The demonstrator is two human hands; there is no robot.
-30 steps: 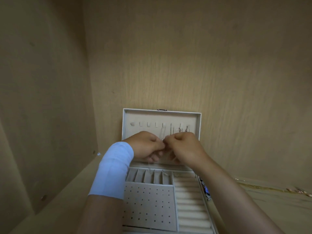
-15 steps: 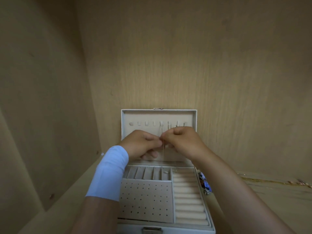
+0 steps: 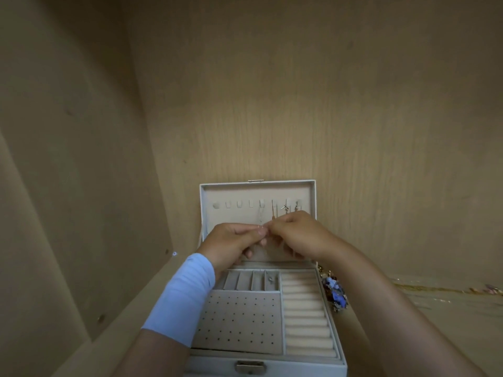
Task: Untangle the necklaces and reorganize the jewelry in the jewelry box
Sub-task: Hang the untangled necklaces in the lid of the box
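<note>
Jewelry box [image 3: 337, 317] sits open on a wooden shelf [image 3: 103, 338], lid [image 3: 311, 197] upright against the back panel. Both hands are in front of the lid, fingertips meeting. Left hand [image 3: 234, 246] pinches a thin necklace chain [image 3: 261, 217] between thumb and forefinger; right hand [image 3: 296, 238] is curled, pinching at the same spot. The chain is barely visible: it runs from a lid hook down to the fingers, and the lower part is hidden behind the hands. Small pendants [image 3: 285, 209] hang on the right-hand hooks, detail too fine to read. A tiny item [image 3: 269, 280] lies in the rightmost slot compartment. Blue beaded jewelry [image 3: 336, 295] lies just beside the box's right wall, partly hidden by the right forearm. The box front is cut off at the frame's bottom edge.
</note>
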